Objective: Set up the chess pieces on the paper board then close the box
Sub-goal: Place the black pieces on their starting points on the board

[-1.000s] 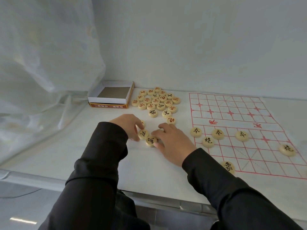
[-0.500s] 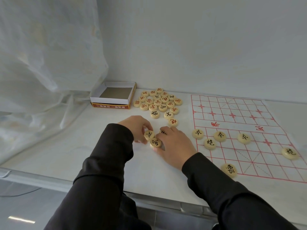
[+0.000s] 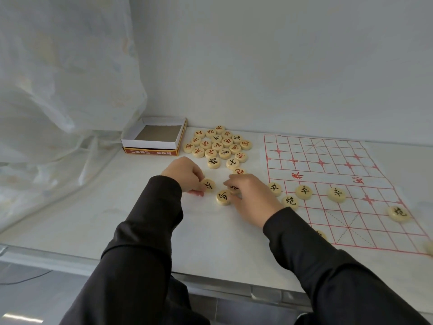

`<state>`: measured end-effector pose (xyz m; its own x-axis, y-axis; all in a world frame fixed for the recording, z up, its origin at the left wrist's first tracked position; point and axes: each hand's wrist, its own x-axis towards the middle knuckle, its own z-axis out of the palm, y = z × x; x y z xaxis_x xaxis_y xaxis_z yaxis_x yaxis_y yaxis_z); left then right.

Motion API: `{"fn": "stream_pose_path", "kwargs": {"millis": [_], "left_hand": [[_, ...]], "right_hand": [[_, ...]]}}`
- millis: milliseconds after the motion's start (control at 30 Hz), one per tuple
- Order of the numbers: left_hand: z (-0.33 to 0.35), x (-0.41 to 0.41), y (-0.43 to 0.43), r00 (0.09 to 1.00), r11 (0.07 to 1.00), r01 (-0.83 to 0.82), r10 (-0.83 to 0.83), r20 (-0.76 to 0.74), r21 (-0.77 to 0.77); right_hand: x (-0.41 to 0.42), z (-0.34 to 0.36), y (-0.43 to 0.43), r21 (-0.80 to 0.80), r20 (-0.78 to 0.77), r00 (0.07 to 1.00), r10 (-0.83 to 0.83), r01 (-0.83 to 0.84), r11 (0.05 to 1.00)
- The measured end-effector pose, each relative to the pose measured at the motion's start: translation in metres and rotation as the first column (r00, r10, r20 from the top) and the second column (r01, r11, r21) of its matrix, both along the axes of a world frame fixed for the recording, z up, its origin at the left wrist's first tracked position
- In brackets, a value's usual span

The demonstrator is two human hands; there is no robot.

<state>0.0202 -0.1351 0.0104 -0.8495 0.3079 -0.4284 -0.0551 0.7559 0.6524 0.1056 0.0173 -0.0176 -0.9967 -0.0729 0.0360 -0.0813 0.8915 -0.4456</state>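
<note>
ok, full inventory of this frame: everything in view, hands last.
Loose pile: about twenty discs, cream with red or black characters, on the table right of the box.
Box: one, open, white with a red-yellow side, far left.
Paper board: one, white with a red grid, right.
Pieces on board: five clear, cream with black characters, near half; two more partly seen at the near edge.
Lone piece: one, cream and black, between the hands.
Table: one, white.
Curtain: one, sheer white, left.
Left hand: dark sleeve, fingers pinch a black-marked piece.
Right hand: dark sleeve, fingers curled over a half-hidden piece.
</note>
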Motion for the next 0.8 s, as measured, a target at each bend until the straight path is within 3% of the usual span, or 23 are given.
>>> {"fn": "stream_pose_path", "kwargs": {"millis": [167,367,500,667,800], "left_hand": [[0.008,0.007,0.008,0.967,0.909,-0.225,0.162,0.197,0.352],[0.009,0.020,0.025,0.982,0.884,-0.122,0.042,0.184,0.451],[0.007,0.030,0.044,0.995,0.907,-0.038,-0.006,0.104,0.419],[0.007,0.047,0.071,0.996,0.880,-0.072,0.043,0.073,0.470],[0.005,0.061,0.093,0.999,0.886,-0.030,0.043,-0.018,0.463]], "right_hand": [[-0.005,0.007,0.005,-0.302,-0.003,0.978,-0.206,0.196,0.933],[-0.007,0.017,0.016,-0.628,0.076,0.943,-0.325,0.299,0.719],[-0.004,0.024,0.030,-0.657,0.063,0.928,-0.366,0.315,0.685],[0.008,0.033,0.057,-0.672,0.069,0.905,-0.420,0.353,0.651],[0.021,0.037,0.087,-0.633,0.067,0.902,-0.426,0.369,0.681]]}}
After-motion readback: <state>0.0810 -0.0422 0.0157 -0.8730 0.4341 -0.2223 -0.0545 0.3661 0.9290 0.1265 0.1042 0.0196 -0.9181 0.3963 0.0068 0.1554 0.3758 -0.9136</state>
